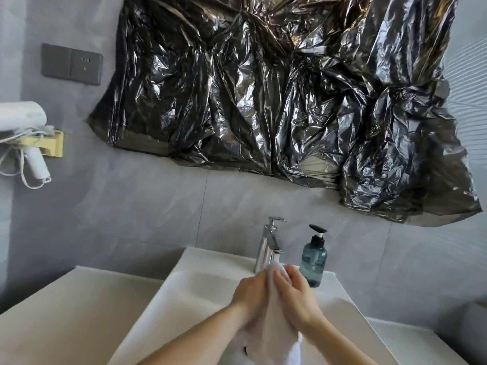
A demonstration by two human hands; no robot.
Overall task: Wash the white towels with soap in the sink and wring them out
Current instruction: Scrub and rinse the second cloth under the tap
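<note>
A white towel [271, 330] hangs bunched between my two hands over the white sink [189, 299]. My left hand [250, 293] grips it from the left side. From the right, my right hand [295, 293] holds it with the fingers wrapped over the cloth's top. The towel's upper end sits just below the chrome tap [267, 246]. Its lower end trails down into the basin, where a dark drain spot shows beside it. A blue pump bottle of soap [313, 262] stands on the sink's rim, right of the tap and just behind my right hand.
A pale counter [66, 312] flanks the sink on the left, and a narrower ledge [411, 341] on the right. Crumpled black plastic sheeting [276, 96] covers the wall above. A white hair dryer [29, 138] hangs at the far left below a grey socket plate [71, 64].
</note>
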